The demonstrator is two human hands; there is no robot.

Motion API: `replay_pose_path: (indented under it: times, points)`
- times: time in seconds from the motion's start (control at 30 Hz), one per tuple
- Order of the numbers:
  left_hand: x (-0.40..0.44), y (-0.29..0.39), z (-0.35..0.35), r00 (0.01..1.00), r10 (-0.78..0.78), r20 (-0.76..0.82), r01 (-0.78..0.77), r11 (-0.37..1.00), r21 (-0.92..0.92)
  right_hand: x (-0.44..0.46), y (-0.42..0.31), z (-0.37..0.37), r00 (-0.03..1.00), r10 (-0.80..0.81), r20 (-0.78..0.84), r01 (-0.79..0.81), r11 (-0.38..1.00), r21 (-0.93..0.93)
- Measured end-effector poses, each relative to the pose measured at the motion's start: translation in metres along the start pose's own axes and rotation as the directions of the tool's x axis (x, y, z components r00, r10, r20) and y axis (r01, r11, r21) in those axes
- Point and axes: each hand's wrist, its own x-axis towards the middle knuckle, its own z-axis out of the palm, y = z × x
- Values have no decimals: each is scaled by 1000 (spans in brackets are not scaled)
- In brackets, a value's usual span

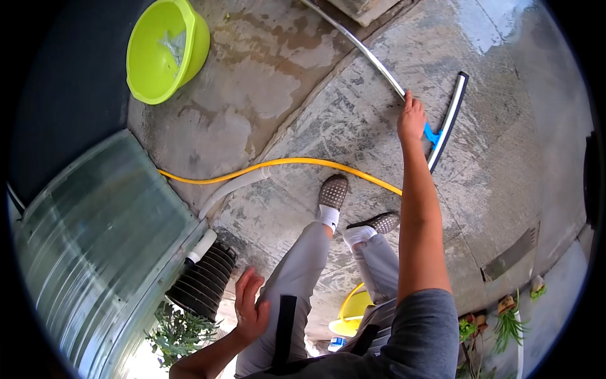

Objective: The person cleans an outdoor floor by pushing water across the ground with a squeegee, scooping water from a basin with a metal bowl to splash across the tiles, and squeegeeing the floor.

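Observation:
A floor squeegee is in my right hand (412, 118), whose fingers are wrapped round the silvery pole (372, 58) close to its lower end. Just past my knuckles, a blue bracket (432, 135) joins the pole to the long squeegee head (449, 120), which has a white bar and a dark blade. Whether the blade touches the floor I cannot tell. My left hand (250, 306) hangs beside my left thigh with its fingers apart and nothing in it. Nearest to that hand stands a black ribbed pot (203, 278).
A yellow hose (297, 160) crosses the concrete floor (353, 126) in front of my feet, near a grey pipe (233, 188). At upper left is a lime-green basin (201, 47); a yellow bucket (356, 309) stands by my legs. Potted plants (508, 325) line the lower right.

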Motion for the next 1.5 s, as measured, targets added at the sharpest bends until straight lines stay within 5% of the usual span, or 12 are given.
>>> replay_pose_path:
  times: [0.07, 0.23, 0.37, 0.5, 0.53, 0.7, 0.83, 0.93, 1.1, 1.2, 1.33, 1.5]
  points:
    - [-2, 10, -7, 999, 45, -21, -46, 998, -34, -3, 5, -25, 1000, -29, 13, 30, 992, -126]
    - [-1, 11, 0, 999, -43, 3, 43, 999, 30, -52, -23, -37, 978, -4, -211, 35, 989, 142]
    - [-21, 12, 13, 990, -135, 31, 136, 990, -39, -121, 4, -116, 991, 27, -133, 1, 979, 204]
    - [-21, 8, 36, 999, -19, -35, 16, 996, -83, -214, 55, -219, 996, 87, -8, -83, 971, 224]
    - [-14, 11, 38, 991, -118, 70, 128, 979, -162, -234, 64, -254, 994, 105, 36, -110, 968, 225]
    - [57, 85, 20, 931, -353, 90, 251, 440, -862, -336, 90, -408, 977, 120, 174, -154, 968, 199]
    - [101, 113, -49, 988, -149, 48, 70, 146, -987, -397, 94, -510, 998, -45, 38, 35, 971, 236]
    - [80, 194, -134, 990, -55, 132, 122, -161, -979, -429, 94, -559, 995, -97, 40, 86, 972, 219]
    - [27, 275, -191, 950, 303, 81, 128, -138, -982, -454, 87, -583, 997, -33, -70, 46, 982, 181]
    - [-7, 368, -204, 901, 431, 50, 80, -51, -995, -462, 71, -614, 970, 225, -90, -180, 916, 358]
    - [-34, 489, -164, 825, 564, 37, -117, 236, -965, -477, 66, -704, 930, 291, -225, -117, 814, 568]
    - [-70, 577, -40, 729, 684, -17, -597, 623, -505, -554, 64, -893, 746, 227, -626, 2, 939, 343]
